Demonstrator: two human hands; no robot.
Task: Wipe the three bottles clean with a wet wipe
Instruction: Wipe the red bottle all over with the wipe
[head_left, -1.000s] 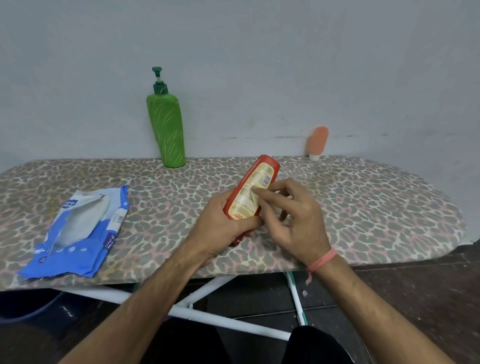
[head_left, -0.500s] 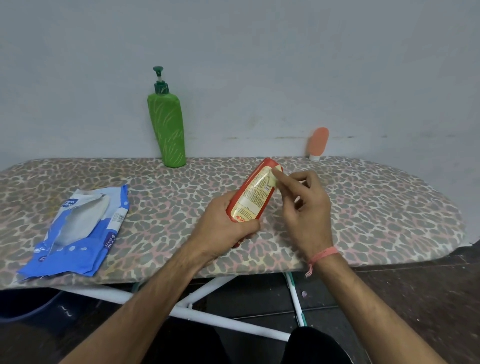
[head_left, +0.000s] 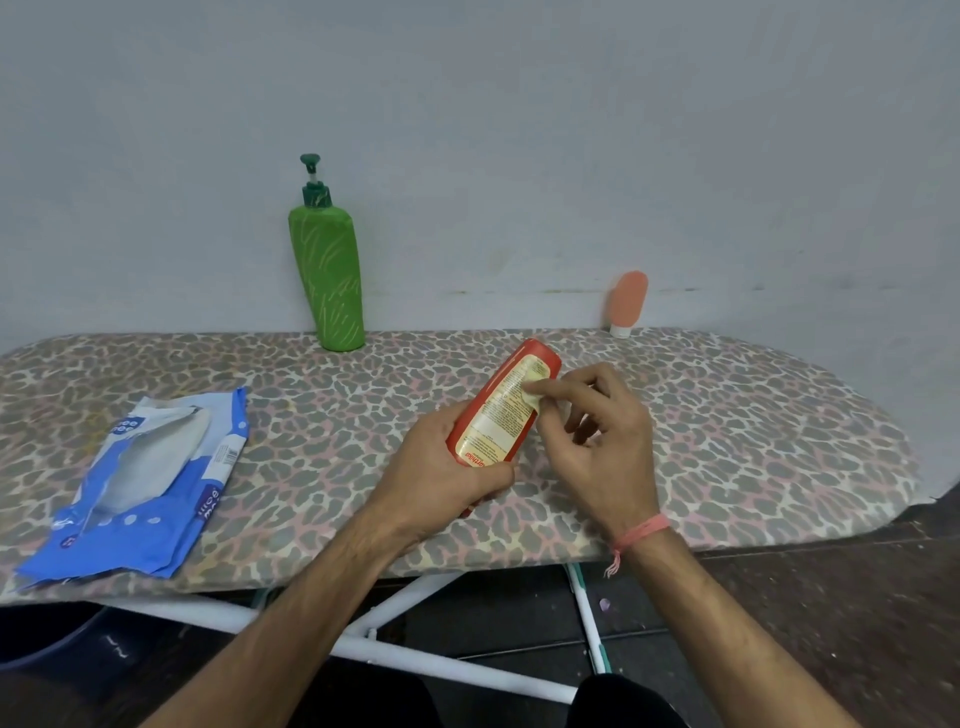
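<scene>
Left hand (head_left: 441, 467) grips red bottle (head_left: 501, 410) low, frame centre; right hand (head_left: 597, 436) pinches its label. Probably light, slick plastic; hold mid-body.

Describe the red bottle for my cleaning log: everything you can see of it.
The red bottle looks like glossy plastic, with a rounded far end and a cream label of fine print facing up. It is tilted, far end up and to the right, above the ironing board. The left hand grips its lower part; the right hand presses its fingertips on the label's right edge. No wipe is clearly visible.
</scene>
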